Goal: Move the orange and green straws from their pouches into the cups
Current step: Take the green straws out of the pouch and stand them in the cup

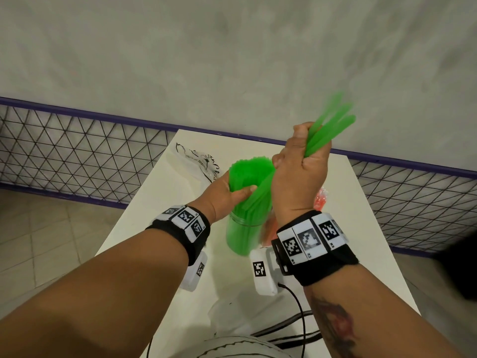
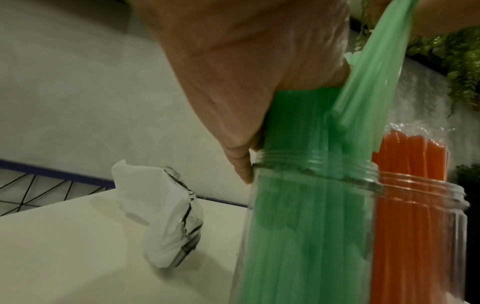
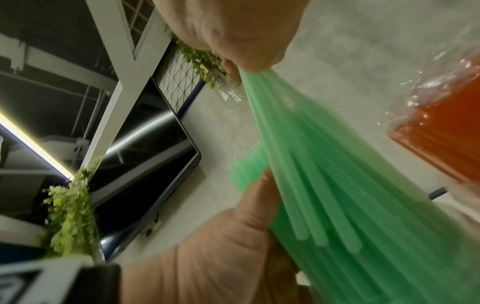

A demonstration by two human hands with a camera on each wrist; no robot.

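A clear cup (image 1: 240, 233) stands mid-table, packed with upright green straws (image 1: 250, 171). My left hand (image 1: 232, 192) grips this bundle just above the cup's rim (image 2: 311, 162). My right hand (image 1: 302, 161) holds a smaller bunch of green straws (image 1: 327, 125) in its fist, tilted up to the right, blurred, with the lower ends slanting down to the cup. In the right wrist view these straws (image 3: 324, 174) fan out from the fingers. Orange straws (image 2: 413, 164), still in their clear pouch, stand in a second cup (image 2: 428, 205) right beside the green one.
An empty crumpled pouch (image 1: 198, 161) with black print lies at the table's far left. Clear plastic (image 1: 227, 313) and black cables (image 1: 299, 313) lie near the front edge. The white table (image 1: 361, 202) is narrow, with a wire fence (image 1: 77, 146) and wall behind it.
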